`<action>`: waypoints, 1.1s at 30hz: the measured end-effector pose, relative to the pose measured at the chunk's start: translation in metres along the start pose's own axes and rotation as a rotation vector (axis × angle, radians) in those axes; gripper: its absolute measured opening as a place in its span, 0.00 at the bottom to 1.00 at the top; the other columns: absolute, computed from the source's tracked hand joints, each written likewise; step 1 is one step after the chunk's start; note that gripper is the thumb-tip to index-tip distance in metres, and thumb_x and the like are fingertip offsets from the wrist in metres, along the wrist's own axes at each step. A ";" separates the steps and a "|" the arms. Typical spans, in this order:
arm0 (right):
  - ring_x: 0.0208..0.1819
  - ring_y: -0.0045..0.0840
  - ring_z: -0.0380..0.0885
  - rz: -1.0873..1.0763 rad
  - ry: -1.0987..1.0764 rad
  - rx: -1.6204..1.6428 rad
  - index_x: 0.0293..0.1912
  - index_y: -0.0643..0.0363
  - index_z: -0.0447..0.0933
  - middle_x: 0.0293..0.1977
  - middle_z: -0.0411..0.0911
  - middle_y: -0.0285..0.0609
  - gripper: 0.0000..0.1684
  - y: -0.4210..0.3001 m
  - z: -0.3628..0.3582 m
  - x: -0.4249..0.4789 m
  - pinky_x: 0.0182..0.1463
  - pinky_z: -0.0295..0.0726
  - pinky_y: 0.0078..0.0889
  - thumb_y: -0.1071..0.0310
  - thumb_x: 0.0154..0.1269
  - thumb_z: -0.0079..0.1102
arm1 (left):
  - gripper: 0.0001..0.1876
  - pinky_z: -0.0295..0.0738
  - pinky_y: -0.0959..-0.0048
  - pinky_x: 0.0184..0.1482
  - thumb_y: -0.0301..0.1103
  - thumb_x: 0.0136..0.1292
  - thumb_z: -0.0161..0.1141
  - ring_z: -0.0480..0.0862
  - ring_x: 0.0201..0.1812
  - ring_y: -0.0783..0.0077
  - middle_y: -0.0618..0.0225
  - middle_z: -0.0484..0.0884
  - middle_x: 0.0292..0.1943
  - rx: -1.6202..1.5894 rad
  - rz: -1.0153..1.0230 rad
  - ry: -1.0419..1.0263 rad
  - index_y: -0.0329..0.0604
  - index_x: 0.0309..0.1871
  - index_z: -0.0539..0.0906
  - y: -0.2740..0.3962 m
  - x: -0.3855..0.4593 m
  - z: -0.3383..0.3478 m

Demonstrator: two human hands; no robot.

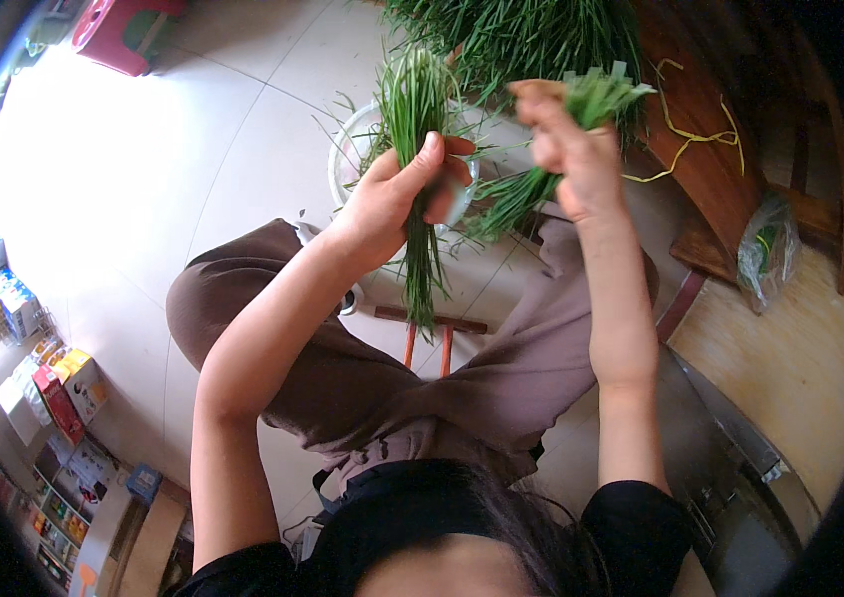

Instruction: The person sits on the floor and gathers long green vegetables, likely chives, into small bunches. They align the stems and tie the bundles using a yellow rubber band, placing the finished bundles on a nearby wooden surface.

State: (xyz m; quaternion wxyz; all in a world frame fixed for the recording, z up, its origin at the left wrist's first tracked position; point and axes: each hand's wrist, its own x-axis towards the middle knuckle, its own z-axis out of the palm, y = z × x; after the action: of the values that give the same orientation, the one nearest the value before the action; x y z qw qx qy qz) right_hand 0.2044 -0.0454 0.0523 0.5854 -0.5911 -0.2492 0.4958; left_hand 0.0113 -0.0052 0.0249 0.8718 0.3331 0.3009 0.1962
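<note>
My left hand (pixel 381 205) grips a bunch of long green chives (pixel 414 104), thumb across the front. Its paler end points away from me, and the thin dark leaf tips hang between my knees. To the right, my right hand (pixel 586 168), blurred, is closed around a second bunch of chives (pixel 601 97). The pale cut-looking ends stick out above that fist, while its leaves (pixel 515 201) trail down to the left. Beneath my left hand is a round white tub (pixel 340 153) with loose green bits in it, partly hidden by the hand and bunch.
A large heap of chives (pixel 526 37) lies at the far side. Yellow ties (pixel 698 138) hang over brown wooden furniture (pixel 698 186) at right, near a clear plastic bag (pixel 765 250). A pink stool (pixel 112 37) stands far left; boxed goods (pixel 67 392) line the left.
</note>
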 end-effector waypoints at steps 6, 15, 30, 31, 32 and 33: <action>0.14 0.06 0.56 0.002 -0.099 -0.083 0.38 0.61 0.81 0.23 0.76 0.27 0.11 0.011 0.021 -0.009 0.17 0.54 0.12 0.66 0.57 0.67 | 0.25 0.65 0.80 0.29 0.51 0.73 0.38 0.68 0.25 0.81 0.70 0.78 0.35 -0.056 -0.082 -0.070 0.37 0.52 0.74 0.001 -0.003 0.013; 0.14 0.06 0.54 -0.023 -0.095 0.009 0.39 0.64 0.80 0.24 0.76 0.30 0.10 0.005 0.008 -0.008 0.17 0.50 0.14 0.66 0.63 0.59 | 0.16 0.71 0.80 0.33 0.38 0.65 0.57 0.76 0.32 0.81 0.69 0.79 0.36 -0.035 0.029 0.109 0.39 0.51 0.75 -0.008 0.001 -0.002; 0.21 0.10 0.67 0.011 -0.213 -0.134 0.38 0.63 0.79 0.28 0.77 0.32 0.09 0.011 0.014 -0.014 0.22 0.63 0.15 0.69 0.57 0.66 | 0.14 0.66 0.81 0.30 0.32 0.64 0.57 0.71 0.28 0.83 0.68 0.79 0.39 -0.047 -0.088 -0.100 0.36 0.51 0.77 -0.008 -0.004 0.008; 0.24 0.12 0.73 0.052 -0.243 -0.081 0.36 0.64 0.79 0.28 0.77 0.34 0.07 0.011 0.015 -0.015 0.23 0.69 0.16 0.72 0.57 0.65 | 0.15 0.66 0.81 0.31 0.34 0.65 0.57 0.70 0.30 0.83 0.68 0.79 0.42 -0.037 -0.100 -0.125 0.38 0.52 0.77 -0.008 -0.005 0.009; 0.24 0.13 0.73 0.065 -0.220 -0.147 0.36 0.64 0.78 0.30 0.78 0.36 0.07 0.009 0.013 -0.015 0.23 0.69 0.16 0.72 0.57 0.65 | 0.16 0.70 0.79 0.33 0.34 0.65 0.56 0.73 0.33 0.81 0.65 0.78 0.45 -0.080 -0.121 -0.161 0.38 0.54 0.74 -0.008 -0.004 0.007; 0.21 0.11 0.67 0.049 -0.191 -0.121 0.36 0.63 0.78 0.26 0.74 0.31 0.08 0.008 0.013 -0.015 0.21 0.62 0.16 0.72 0.57 0.65 | 0.16 0.72 0.78 0.34 0.34 0.65 0.56 0.74 0.34 0.80 0.65 0.78 0.45 -0.126 -0.125 -0.131 0.39 0.54 0.74 -0.005 -0.005 0.009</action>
State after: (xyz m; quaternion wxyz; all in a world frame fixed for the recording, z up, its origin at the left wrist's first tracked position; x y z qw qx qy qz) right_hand 0.1852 -0.0544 0.0518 0.5100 -0.5813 -0.3188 0.5480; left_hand 0.0144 -0.0155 0.0287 0.9193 0.2702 0.2506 0.1379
